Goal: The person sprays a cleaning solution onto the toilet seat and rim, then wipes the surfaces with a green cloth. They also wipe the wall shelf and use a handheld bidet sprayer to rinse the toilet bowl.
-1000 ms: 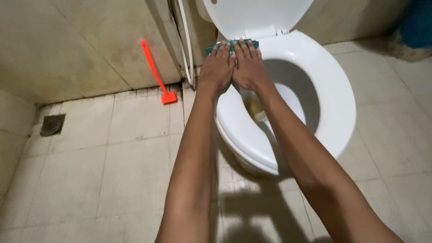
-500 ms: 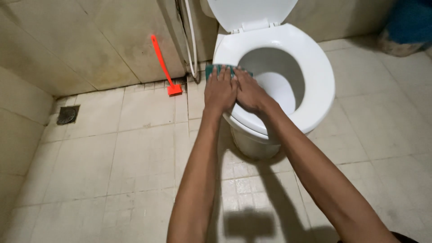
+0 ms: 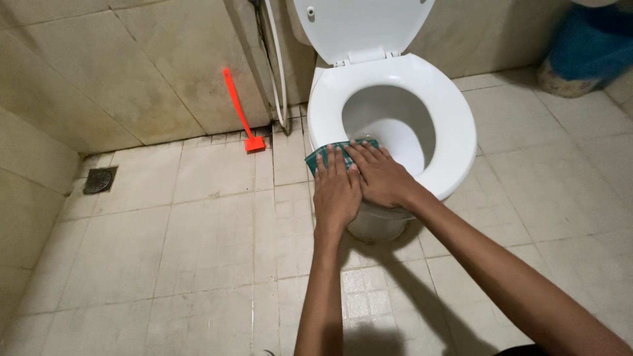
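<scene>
Tiled floor (image 3: 165,264), pale and stained, fills the near and left of the scene, meeting a tiled wall (image 3: 132,72) at the far left. White toilet (image 3: 455,132) stands at the far right-centre, its lid (image 3: 362,23) raised upright against the wall and its seat (image 3: 461,151) down over the open bowl. A blue container (image 3: 587,49) sits at the far right corner. A thin white hose (image 3: 277,72) hangs down the wall just left of the toilet. An orange-red long-handled tool (image 3: 239,109) leans against the wall, left of the hose, its head on the floor. A small floor drain (image 3: 99,179) lies at the far left. My left hand (image 3: 336,194) and my right hand (image 3: 382,178) lie side by side, touching, fingers straight and flat, pressing a green cloth (image 3: 323,156) onto the near-left rim of the seat; neither hand is curled around it.
</scene>
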